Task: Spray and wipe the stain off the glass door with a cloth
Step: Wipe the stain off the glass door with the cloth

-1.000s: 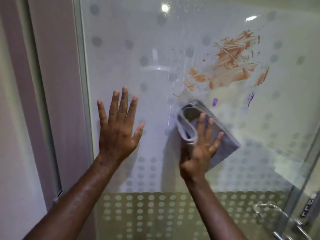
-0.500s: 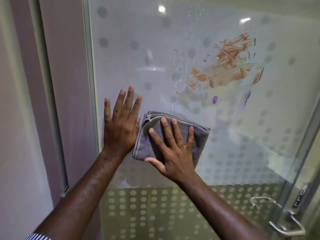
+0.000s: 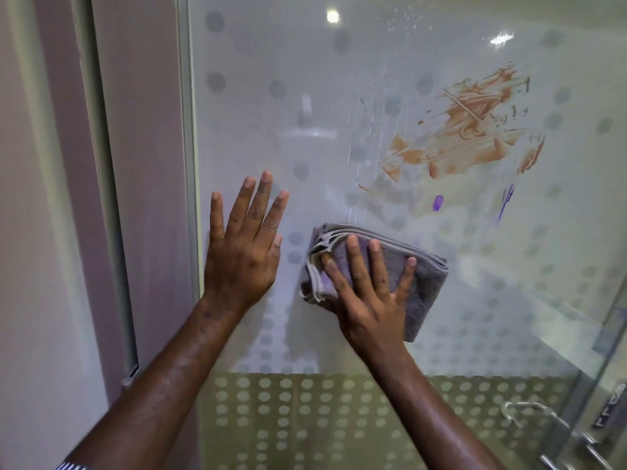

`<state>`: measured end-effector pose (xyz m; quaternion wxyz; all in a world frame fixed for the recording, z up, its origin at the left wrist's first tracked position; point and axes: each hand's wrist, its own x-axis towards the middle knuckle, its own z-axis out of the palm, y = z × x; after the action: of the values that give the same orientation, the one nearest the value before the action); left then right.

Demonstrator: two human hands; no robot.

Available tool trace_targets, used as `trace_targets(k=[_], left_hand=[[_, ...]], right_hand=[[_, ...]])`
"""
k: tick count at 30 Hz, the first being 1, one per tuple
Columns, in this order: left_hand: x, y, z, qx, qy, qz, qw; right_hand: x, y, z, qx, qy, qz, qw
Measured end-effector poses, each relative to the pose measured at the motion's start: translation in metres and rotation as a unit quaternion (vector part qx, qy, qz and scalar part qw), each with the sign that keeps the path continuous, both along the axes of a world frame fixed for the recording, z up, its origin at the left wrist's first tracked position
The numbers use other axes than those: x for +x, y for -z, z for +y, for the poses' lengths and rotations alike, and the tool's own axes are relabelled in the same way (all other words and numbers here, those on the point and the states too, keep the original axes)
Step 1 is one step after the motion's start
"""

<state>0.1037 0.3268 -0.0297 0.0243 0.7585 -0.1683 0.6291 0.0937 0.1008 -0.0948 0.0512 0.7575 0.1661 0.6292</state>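
- My left hand lies flat on the glass door, fingers spread and holding nothing; I judge it is there to brace me while the other hand works.
- My right hand presses a folded grey cloth against the glass, fingers splayed wide across it, so the pressure spreads over the whole pad.
- The cloth sits just beside my left hand, apart from it, with its folded edges facing that hand.
- The brown stain is up and to the right of my right hand, well clear of the cloth and not yet wiped.
- Two small purple marks lie between the stain and the cloth.
- Thin wet streaks run down just above the cloth, so I judge the spray is on.
- Next I would push the cloth up and right into the stain.
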Motion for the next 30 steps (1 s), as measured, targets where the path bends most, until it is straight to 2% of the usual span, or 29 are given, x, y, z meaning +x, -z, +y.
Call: trace_targets(k=[3, 6, 8, 11, 14, 17, 20, 26, 28, 30], left_hand=[[0.001, 0.0, 0.0, -0.003, -0.004, -0.004, 1.0], [0.001, 0.001, -0.001, -0.006, -0.009, -0.005, 1.0], [0.001, 0.001, -0.002, -0.007, -0.012, -0.007, 1.0], [0.001, 0.001, -0.005, -0.011, -0.014, -0.009, 1.0], [0.0, 0.001, -0.006, -0.017, -0.016, -0.006, 1.0], [-0.002, -0.001, -0.005, -0.015, -0.013, 0.002, 1.0], [-0.004, -0.002, -0.003, -0.001, -0.005, 0.011, 1.0], [-0.002, 0.0, -0.001, 0.0, -0.009, -0.005, 1.0], [-0.002, -0.001, -0.001, 0.002, -0.009, -0.01, 1.0], [-0.002, 0.0, -0.001, 0.003, -0.011, -0.014, 1.0]], right_hand=[[0.004, 0.002, -0.056, 0.073, 0.032, -0.004, 0.997], [0.002, -0.005, -0.109, 0.231, 0.072, 0.013, 0.97], [-0.001, -0.017, -0.117, 0.335, 0.057, 0.013, 0.94], [-0.003, -0.033, -0.101, 0.383, 0.012, 0.004, 0.924], [-0.004, -0.039, -0.065, 0.315, -0.038, 0.003, 0.948], [-0.012, -0.037, 0.0, 0.143, -0.071, 0.027, 0.987], [-0.015, -0.022, 0.047, 0.025, -0.06, 0.044, 0.997], [-0.009, -0.01, 0.009, -0.007, -0.024, 0.027, 0.999], [-0.006, -0.007, -0.023, 0.015, -0.003, 0.022, 1.0], [-0.002, -0.006, -0.062, 0.083, 0.02, 0.013, 0.996]])
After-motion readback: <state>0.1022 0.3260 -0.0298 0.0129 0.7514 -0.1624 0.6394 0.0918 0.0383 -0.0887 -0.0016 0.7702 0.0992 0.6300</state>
